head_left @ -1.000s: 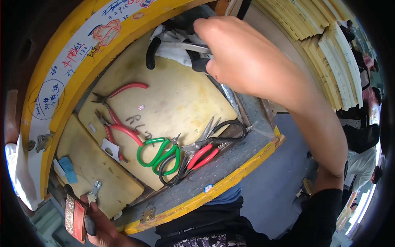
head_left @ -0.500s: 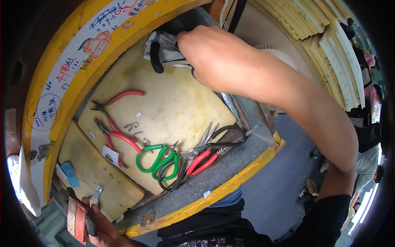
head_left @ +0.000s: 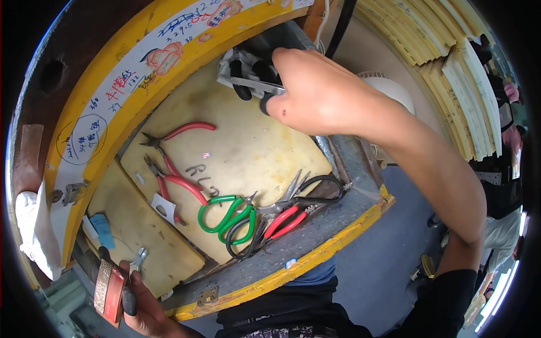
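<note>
In my left hand (head_left: 141, 307), at the lower left, is a flat reddish block (head_left: 112, 296) with a bumpy, glittering face. Black covers sit on some fingertips of both hands. My right hand (head_left: 304, 90) reaches to the drawer's far corner, its fingers closed around a thin, flat metal tool (head_left: 262, 85) whose kind I cannot make out. A crumpled whitish bag (head_left: 226, 70) lies against these fingers. Nearer me lie red-handled pliers (head_left: 183, 180), another red-handled pair (head_left: 191, 128), green-handled scissors (head_left: 225, 219), black-handled scissors (head_left: 324, 188) and red-handled strippers (head_left: 287, 222).
The drawer (head_left: 332, 239) has a yellow front edge and a cream lining. A yellow bench edge (head_left: 112, 73) with a written-on strip curves over its far left. Paper stacks (head_left: 456, 96) and a white round object (head_left: 389, 93) stand at the right. A blue slip (head_left: 101, 230) lies left.
The view has shifted, so the drawer and tools appear further right and lower. My right fingers have turned slightly, showing more of the metal tool. The block stays in my left hand.
</note>
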A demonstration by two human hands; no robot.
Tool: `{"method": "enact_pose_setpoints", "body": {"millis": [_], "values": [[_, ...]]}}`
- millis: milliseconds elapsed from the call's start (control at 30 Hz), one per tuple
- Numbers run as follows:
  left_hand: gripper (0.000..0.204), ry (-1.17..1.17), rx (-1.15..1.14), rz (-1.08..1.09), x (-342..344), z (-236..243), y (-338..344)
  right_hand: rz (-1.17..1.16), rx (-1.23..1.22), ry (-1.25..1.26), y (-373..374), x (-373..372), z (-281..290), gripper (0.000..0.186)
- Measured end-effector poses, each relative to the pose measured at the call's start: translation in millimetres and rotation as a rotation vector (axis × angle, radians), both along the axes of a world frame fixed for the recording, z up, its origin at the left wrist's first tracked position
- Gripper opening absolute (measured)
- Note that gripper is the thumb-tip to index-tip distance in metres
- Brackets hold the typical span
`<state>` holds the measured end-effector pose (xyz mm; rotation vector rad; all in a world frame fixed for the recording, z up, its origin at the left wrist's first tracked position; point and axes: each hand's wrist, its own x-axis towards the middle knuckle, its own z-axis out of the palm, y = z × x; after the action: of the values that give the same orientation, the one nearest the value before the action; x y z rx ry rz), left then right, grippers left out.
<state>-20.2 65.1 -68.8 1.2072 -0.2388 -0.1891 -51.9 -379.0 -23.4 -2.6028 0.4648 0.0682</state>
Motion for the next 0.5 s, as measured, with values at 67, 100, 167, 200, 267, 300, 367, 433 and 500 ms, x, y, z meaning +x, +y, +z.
{"method": "enact_pose_setpoints", "body": {"millis": [67, 100, 167, 200, 267, 300, 367, 433, 500], "values": [[0.071, 0.002, 0.004, 0.004, 1, -3, 2, -0.071, 0.046, 0.125, 2, 3, 7, 0.017], [0.074, -0.015, -0.029, -0.033, 1, -4, 3, -0.076, 0.043, 0.125, 0, 3, 3, 0.017], [0.076, -0.031, -0.061, -0.073, 3, -4, 5, 0.072, -0.124, -0.063, -2, 3, -12, 0.014], [0.078, -0.036, -0.034, -0.061, 4, -4, 7, 0.077, -0.088, -0.100, -2, 0, -18, 0.021], [0.080, -0.045, -0.004, -0.044, 4, -3, 6, 0.106, -0.125, -0.102, -5, 1, -23, 0.018], [0.078, -0.046, -0.007, -0.044, 3, -4, 6, 0.136, -0.163, -0.102, -6, 2, -24, 0.015], [0.077, -0.054, -0.007, -0.033, 1, -3, 3, 0.110, -0.158, -0.072, -4, 4, -23, 0.016], [0.072, 0.012, 0.015, 0.011, 1, -2, 3, 0.081, -0.155, -0.040, -3, 8, -23, 0.018], [0.070, 0.005, -0.010, 0.002, 2, -3, 2, 0.082, -0.240, -0.015, -2, 13, -27, 0.030]]}}
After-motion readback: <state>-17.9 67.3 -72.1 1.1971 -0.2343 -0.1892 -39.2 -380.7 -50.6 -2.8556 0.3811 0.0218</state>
